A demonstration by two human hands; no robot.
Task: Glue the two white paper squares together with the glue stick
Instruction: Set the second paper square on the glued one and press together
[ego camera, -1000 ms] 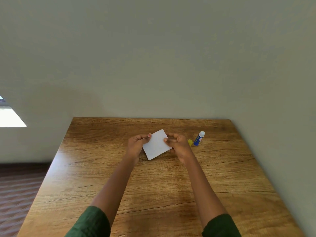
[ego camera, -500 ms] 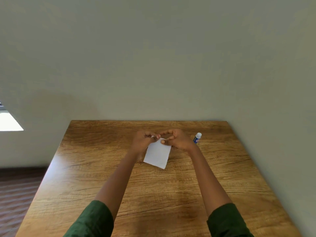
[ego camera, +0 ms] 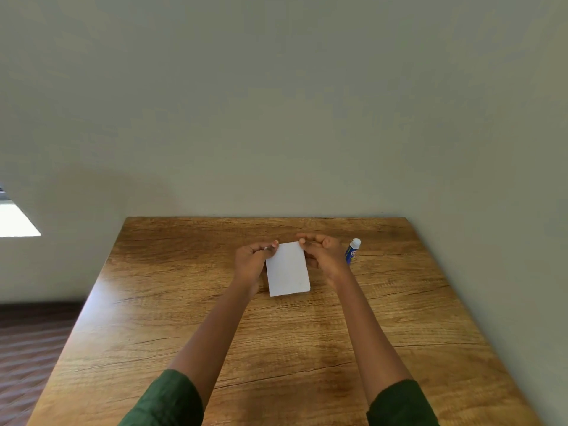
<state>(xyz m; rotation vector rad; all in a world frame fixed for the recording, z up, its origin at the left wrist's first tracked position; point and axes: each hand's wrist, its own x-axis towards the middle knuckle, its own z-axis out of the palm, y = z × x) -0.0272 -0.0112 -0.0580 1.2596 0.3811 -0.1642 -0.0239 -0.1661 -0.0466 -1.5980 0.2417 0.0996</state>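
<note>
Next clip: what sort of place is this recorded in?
Probably a plain room in a home or office: a wood-grain table pushed against a bare grey-green wall, dark striped flooring at left, and a bright window patch.

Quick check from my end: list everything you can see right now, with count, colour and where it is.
paper: one white sheet visible, held up by its top corners above the middle of the table; I cannot tell whether a second sheet lies behind it
glue stick: one, blue with a white end, on the table just right of the right hand, partly hidden by it
table: one, brown wood, pushed up to the wall
wall: plain grey-green, behind and to the right of the table
left hand: pinching the paper's top left corner
right hand: pinching the paper's top right corner
sleeves: two, dark green, at the bottom edge
</note>
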